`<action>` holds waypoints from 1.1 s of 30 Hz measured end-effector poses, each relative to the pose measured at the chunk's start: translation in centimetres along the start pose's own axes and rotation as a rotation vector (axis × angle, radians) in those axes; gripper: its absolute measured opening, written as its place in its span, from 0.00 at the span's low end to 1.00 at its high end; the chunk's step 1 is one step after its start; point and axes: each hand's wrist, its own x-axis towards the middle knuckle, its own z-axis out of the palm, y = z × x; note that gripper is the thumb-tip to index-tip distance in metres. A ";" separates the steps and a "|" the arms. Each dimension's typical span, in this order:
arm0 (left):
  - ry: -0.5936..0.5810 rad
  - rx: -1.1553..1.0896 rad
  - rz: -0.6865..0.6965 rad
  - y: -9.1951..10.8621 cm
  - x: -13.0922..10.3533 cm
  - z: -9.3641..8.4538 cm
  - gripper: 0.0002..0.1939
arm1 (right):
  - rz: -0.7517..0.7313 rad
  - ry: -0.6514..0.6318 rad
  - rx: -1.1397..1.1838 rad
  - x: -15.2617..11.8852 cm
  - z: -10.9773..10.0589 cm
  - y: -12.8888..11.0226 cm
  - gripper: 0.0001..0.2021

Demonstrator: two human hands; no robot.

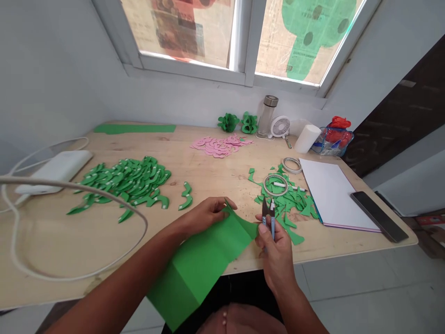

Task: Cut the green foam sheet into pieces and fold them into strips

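My left hand [205,214] is closed on the upper edge of a folded sheet of green paper [208,260], which hangs down past the table's front edge. A curved cut runs along the sheet's upper right side. In my right hand [278,255] is a pair of thread snips [269,220], blades pointing up and slightly apart. The right fingers also meet the sheet's right corner; whether they pinch it I cannot tell. Just beyond the snips lie green paper scraps [292,202] and a roll of tape [276,185]. A small curved green piece [186,195] rests left of my left hand.
A pile of green cutouts [128,178] lies left, near a white power bank [57,171] and looping cable [146,227]. Pink cutouts [222,144], a glass bottle [267,116] and a small fan [280,126] are at the back. White paper [337,195] and a phone [378,215] lie right.
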 end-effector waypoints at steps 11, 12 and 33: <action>0.508 0.843 0.263 -0.7 -2.9 0.7 0.35 | 0.065 -0.092 -0.148 -1.0 1.1 0.7 0.16; 0.577 0.928 0.285 -0.8 -3.9 1.0 0.34 | 0.063 -0.100 -0.159 -1.0 1.2 0.7 0.16; 0.575 1.250 0.385 -3.0 -7.9 7.8 0.18 | 0.063 -0.061 -0.121 -1.4 -0.3 0.2 0.18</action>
